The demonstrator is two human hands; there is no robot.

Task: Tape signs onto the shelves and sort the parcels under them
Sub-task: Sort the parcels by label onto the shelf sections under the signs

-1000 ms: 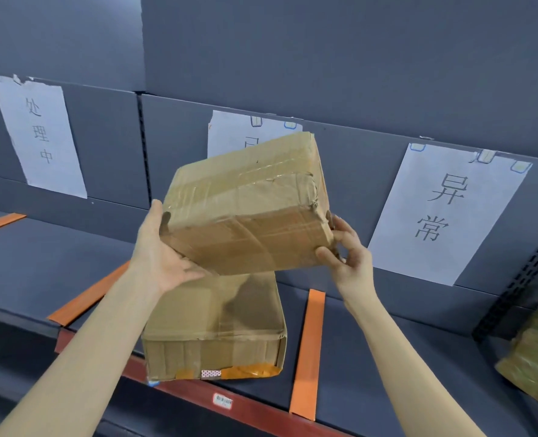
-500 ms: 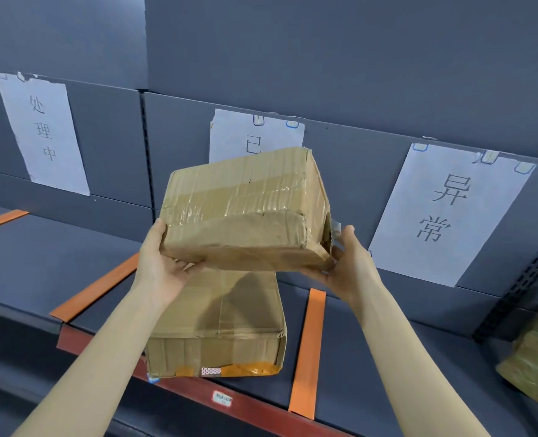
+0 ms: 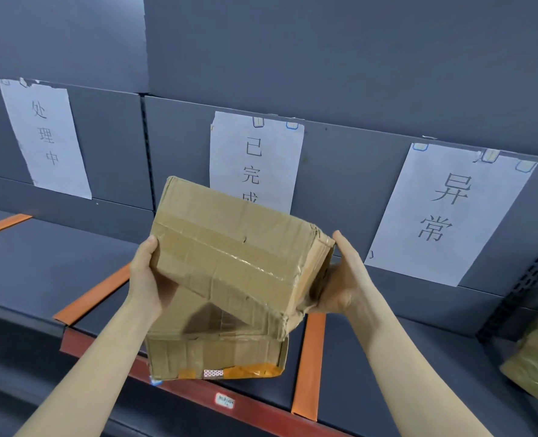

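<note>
I hold a taped brown cardboard parcel [image 3: 236, 247] between both hands, tilted down to the right. My left hand [image 3: 146, 279] grips its left end with the thumb on the near face. My right hand [image 3: 343, 279] cups its crumpled right end. Its lower right corner touches a second, flatter cardboard parcel [image 3: 214, 351] lying on the dark shelf [image 3: 56, 263], between two orange dividers. Three white paper signs are taped to the back panel: a left sign [image 3: 45, 137], a middle sign [image 3: 256, 159] partly hidden by the held parcel, and a right sign [image 3: 450, 212].
Orange divider strips [image 3: 308, 364] [image 3: 94, 294] split the shelf into bays. A red front rail [image 3: 198, 392] carries a small label. A greenish wrapped parcel [image 3: 535, 364] lies at the far right, past a black perforated upright [image 3: 526, 279].
The held parcel has come down and tilted right, onto the lower parcel. More of the middle sign now shows above it.
</note>
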